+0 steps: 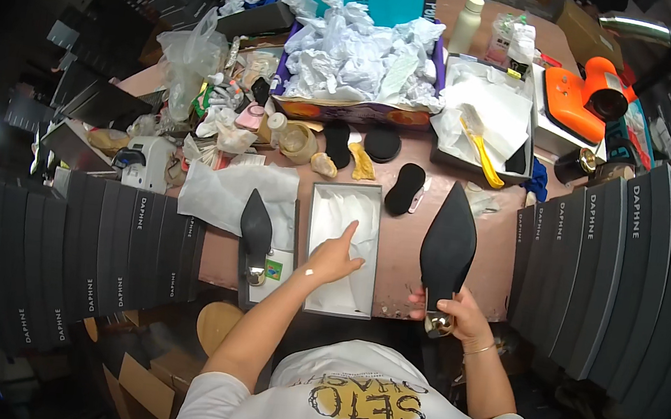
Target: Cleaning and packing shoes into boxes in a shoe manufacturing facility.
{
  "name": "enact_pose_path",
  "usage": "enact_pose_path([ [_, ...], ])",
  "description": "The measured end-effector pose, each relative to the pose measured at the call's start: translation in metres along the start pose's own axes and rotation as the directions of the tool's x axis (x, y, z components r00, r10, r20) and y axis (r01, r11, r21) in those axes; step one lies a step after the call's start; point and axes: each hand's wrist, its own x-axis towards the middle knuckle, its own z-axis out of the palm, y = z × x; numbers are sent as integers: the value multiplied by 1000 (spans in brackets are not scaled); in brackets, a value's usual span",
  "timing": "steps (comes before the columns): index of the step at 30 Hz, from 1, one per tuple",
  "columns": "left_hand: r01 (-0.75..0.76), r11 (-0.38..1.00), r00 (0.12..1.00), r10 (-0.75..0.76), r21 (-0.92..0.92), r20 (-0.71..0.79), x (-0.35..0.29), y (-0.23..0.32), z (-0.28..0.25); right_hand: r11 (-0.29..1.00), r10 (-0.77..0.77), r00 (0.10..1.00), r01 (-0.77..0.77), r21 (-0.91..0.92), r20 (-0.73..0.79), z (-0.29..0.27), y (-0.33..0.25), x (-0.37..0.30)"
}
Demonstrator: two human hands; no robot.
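Observation:
My left hand reaches over an open shoebox lined with white tissue paper. Its index finger and thumb are stretched apart, with nothing held; the finger rests on or just above the tissue. My right hand is closed round the heel end of a black pointed shoe. That shoe stands toe away from me, sole facing up, with a shiny gold-toned heel. At the left, a second black pointed shoe lies in the grey box lid, beside a small green sticker or card.
Stacks of dark shoeboxes flank the table on both sides. Behind are a purple box of crumpled paper, a yellow-handled brush, a glass jar, black pads and an orange device. Clutter fills the left.

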Motion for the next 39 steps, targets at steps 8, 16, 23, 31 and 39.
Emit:
enact_pose_path([
  [8,-231,403,971,38,-885,-236,-27,-21,-58,732,-193,980,109,672,52,-18,36,-4],
  [16,-574,770,737,634,280,-233,-108,38,-215,680,-400,909,206,704,120,68,57,-18],
  [23,-528,661,650,719,533,-248,-78,-14,-173,892,-439,894,423,159,86,169,96,-87],
  [31,-724,539,523,836,430,-167,-138,-19,-111,968,-156,985,138,209,72,202,127,-69],
  [39,-636,709,719,688,304,-98,-106,-44,-139,932,-146,974,78,-353,-172,206,128,-83],
])
